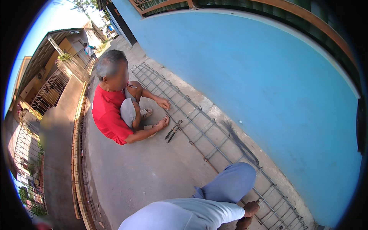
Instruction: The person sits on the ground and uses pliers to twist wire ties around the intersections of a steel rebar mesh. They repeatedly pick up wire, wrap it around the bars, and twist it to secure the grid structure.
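A long steel rebar cage [214, 143] lies on the concrete along the wall, its bars crossed by square stirrups. At its near end, my left hand [251, 209] is closed with curled fingers against a bar; what it grips is too small to make out. Just below, my right hand [244, 222] is also closed close to the cage, partly cut off by the lower edge, and its contents are hidden. My pale sleeve [214, 210] and bent knee in blue trousers [232, 182] cover part of the near bars.
A squatting co-worker in a red shirt [109, 111] has both hands on the cage's far side bar. Dark-handled pincers [173, 131] lie beside them. A bundle of thin dark wire [239, 143] rests between cage and blue wall [237, 73]. Another person [90, 51] is far down the lane.
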Demonstrator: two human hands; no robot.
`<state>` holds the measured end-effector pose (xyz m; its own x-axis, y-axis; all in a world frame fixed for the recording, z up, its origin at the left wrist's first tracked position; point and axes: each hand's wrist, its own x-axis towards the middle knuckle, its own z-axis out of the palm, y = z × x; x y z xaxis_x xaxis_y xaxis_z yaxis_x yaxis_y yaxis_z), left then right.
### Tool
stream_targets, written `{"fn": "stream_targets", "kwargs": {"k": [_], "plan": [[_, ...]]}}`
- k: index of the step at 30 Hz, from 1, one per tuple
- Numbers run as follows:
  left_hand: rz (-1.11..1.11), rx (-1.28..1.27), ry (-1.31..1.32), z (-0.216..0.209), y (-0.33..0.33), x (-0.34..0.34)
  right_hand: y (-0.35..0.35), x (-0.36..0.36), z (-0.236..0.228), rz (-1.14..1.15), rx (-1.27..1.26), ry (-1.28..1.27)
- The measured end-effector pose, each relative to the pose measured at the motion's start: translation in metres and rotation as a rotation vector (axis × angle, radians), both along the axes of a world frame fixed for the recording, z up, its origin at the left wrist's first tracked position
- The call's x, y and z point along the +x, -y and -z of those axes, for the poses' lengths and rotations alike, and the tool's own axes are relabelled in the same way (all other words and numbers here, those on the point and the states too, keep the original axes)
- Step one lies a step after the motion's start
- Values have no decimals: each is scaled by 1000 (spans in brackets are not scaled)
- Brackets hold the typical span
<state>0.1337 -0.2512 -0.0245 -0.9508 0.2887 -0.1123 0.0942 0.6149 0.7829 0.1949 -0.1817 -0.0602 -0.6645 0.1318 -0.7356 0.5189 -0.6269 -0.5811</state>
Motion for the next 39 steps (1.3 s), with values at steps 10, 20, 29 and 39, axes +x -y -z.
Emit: {"fn": "stream_targets", "kwargs": {"k": [10,20,29,39], "plan": [[124,-126,217,-25,10,-44,-13,-17,-25,93,108,55],[317,-392,249,-25,-13,-34,-15,10,-3,197,194,121],[331,-355,76,-4,14,-45,8,-2,15,96,466,101],[341,-327,102,1,8,-47,3,-1,14,90,434,119]]}}
